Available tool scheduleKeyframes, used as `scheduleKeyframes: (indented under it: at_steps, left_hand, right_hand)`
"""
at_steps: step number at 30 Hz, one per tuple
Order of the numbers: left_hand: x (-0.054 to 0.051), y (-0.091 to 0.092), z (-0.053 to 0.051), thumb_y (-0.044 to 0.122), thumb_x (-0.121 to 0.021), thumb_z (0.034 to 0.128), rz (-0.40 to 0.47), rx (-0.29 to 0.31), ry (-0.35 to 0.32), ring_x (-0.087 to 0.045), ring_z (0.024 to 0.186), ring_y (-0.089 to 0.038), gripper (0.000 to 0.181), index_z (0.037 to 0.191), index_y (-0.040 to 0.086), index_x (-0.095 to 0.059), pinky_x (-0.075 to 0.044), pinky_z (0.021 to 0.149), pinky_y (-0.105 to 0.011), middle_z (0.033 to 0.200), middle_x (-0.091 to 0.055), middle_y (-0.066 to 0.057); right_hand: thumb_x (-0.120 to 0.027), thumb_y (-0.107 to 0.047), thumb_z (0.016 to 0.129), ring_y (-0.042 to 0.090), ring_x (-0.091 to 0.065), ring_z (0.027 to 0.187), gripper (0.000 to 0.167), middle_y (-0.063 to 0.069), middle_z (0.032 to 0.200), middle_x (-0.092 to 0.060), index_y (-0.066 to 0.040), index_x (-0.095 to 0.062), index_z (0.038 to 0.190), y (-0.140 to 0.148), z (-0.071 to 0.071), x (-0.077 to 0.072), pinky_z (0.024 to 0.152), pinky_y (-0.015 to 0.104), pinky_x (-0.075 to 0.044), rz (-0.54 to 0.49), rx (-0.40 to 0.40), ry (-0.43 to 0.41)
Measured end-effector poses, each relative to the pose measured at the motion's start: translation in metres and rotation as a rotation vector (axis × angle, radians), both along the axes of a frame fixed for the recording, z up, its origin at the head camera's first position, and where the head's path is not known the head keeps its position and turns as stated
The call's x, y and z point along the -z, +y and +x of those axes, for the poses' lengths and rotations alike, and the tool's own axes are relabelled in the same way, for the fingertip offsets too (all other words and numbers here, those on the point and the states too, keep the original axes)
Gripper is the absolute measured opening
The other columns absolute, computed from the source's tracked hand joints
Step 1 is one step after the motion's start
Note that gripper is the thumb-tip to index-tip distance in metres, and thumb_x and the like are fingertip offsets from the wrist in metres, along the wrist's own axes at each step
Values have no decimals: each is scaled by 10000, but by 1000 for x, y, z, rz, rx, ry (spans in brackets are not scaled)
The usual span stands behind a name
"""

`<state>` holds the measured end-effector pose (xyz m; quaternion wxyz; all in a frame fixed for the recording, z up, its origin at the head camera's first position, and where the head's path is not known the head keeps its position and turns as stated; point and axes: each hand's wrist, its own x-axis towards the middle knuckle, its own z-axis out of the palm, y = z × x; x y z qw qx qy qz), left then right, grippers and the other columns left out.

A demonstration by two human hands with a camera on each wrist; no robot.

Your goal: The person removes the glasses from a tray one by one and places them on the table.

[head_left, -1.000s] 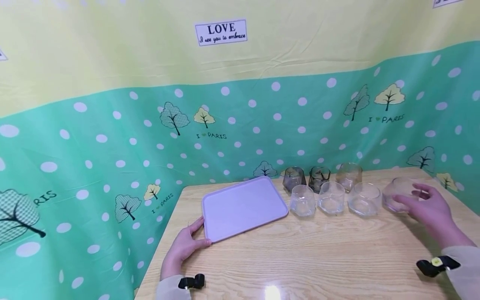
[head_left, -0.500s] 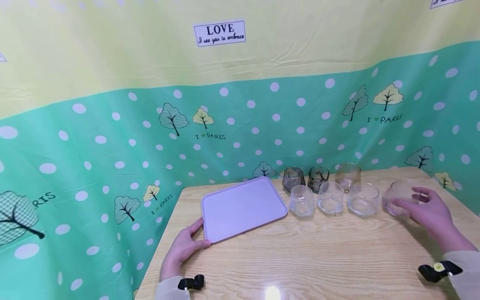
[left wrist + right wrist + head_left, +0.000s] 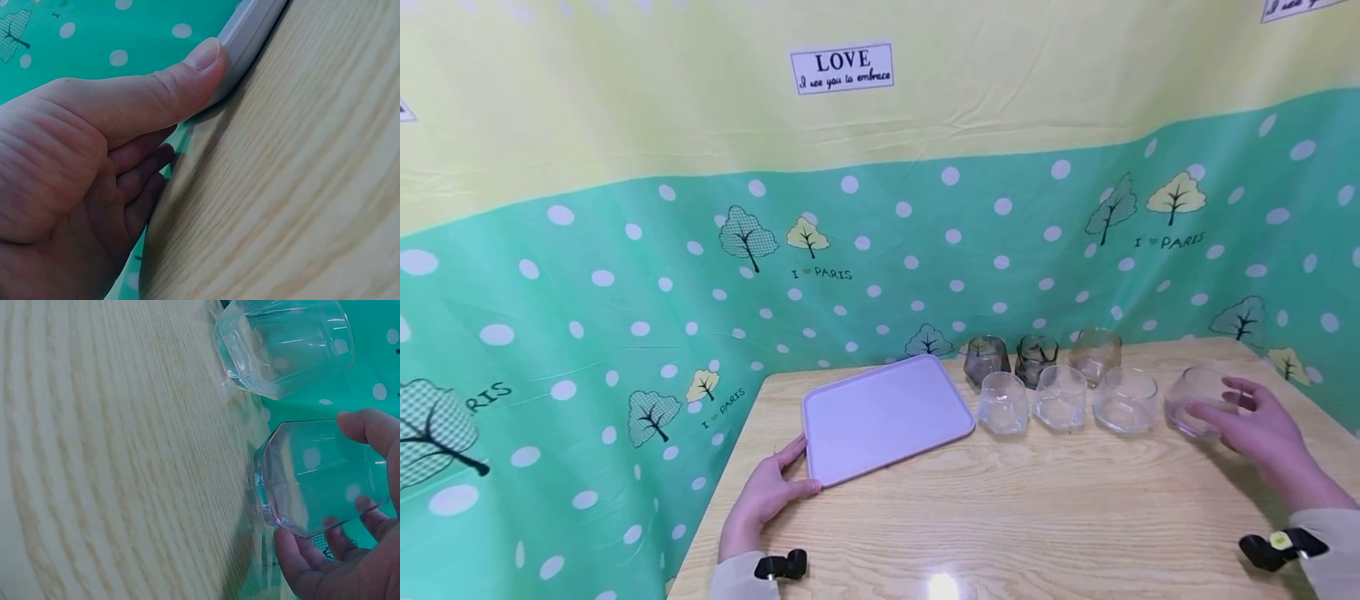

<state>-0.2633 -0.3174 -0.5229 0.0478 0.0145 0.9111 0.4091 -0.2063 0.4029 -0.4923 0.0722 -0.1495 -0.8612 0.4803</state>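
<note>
My left hand [image 3: 769, 493] is at the near left corner of a pale purple rectangular tray [image 3: 887, 417]. Its straight thumb [image 3: 203, 59] presses the tray's rim in the left wrist view, and the other fingers lie loosely bent beside the table edge. At the right end of the front row, my right hand [image 3: 1262, 421] holds a clear faceted drinking glass [image 3: 294, 475] with a faint pink tint. Thumb and fingers sit on opposite sides of this upright glass. Its base looks to be at the table surface.
Left of the held glass stand three clear glasses [image 3: 1126, 403] in a row. Behind them are two dark grey glasses [image 3: 987, 362] and an amber-tinted glass [image 3: 1096, 358], near the green dotted curtain [image 3: 880, 233]. Everything stands on a wooden table [image 3: 1000, 517].
The held glass has come down slightly and sits more level at the end of the row. My left hand and the tray stay in place.
</note>
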Motion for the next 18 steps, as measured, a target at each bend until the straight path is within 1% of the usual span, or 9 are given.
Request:
scheduleKeyframes:
  at_steps: [3,5,8,10,12,13,15,17,18]
  left_hand:
    - [1,-2,2,314,-968,780,-3,2,-3,-271,1583,-422,967,1614,171,-499,-217,1273,-631,1676,-432,-53]
    - [2,-2,2,310,-969,779,-2,4,-2,-272,1582,-423,973,1616,165,-494,-216,1273,-632,1674,-433,-56]
    - [1,-2,1,309,-968,782,2,9,5,-268,1584,-421,975,1618,157,-490,-216,1273,-631,1674,-434,-60]
    - [0,-2,0,307,-967,784,4,9,9,-265,1587,-415,972,1617,157,-491,-213,1276,-626,1676,-433,-57]
    - [0,-2,-1,307,-970,780,9,14,11,-266,1587,-414,972,1615,157,-495,-214,1277,-622,1675,-434,-56]
    - [0,-2,-1,305,-970,780,15,16,8,-263,1588,-411,969,1614,160,-497,-210,1278,-621,1675,-435,-49]
    - [0,-2,0,312,-967,785,32,26,4,-256,1592,-405,962,1612,162,-501,-200,1282,-617,1675,-435,-39]
    - [0,-3,0,330,-943,818,58,40,2,-245,1599,-387,937,1618,150,-489,-186,1290,-602,1682,-424,-39]
    - [-1,-4,1,339,-923,844,75,43,1,-240,1603,-375,917,1622,140,-479,-180,1295,-589,1687,-414,-41]
  right_hand:
    - [-701,-470,1035,591,-405,1255,1067,480,1617,-153,101,-45,1654,1,1,2,657,181,-549,-7,-29,-5]
    - [-701,-467,1035,611,-373,1282,1066,476,1622,-148,91,-40,1659,1,1,3,661,168,-542,-11,-38,-4]
    - [-712,-453,1032,331,-549,1148,1066,469,1632,-143,77,-38,1666,2,1,2,676,163,-546,-14,-43,6]
    - [-712,-454,1032,345,-553,1168,1073,460,1645,-127,67,-25,1670,2,0,1,667,156,-521,-13,-44,6]
    - [-714,-453,1030,404,-533,1285,1097,448,1669,-53,38,23,1678,1,1,0,914,297,-584,-33,-31,13]
    - [-720,-457,1024,517,-444,1385,1113,435,1681,-12,14,43,1684,0,2,-1,1037,406,-552,-43,-9,22]
    - [-705,-474,1026,679,-84,1501,1114,381,1711,61,-48,73,1699,-3,4,-5,1202,634,-358,-54,61,51]
    - [-690,-469,1028,621,8,1551,1073,313,1741,95,-134,55,1724,-10,7,-11,1219,776,-89,-74,163,113]
    - [-685,-460,1028,579,-13,1569,1034,288,1752,65,-182,16,1735,-14,7,-14,1250,733,-88,-70,221,153]
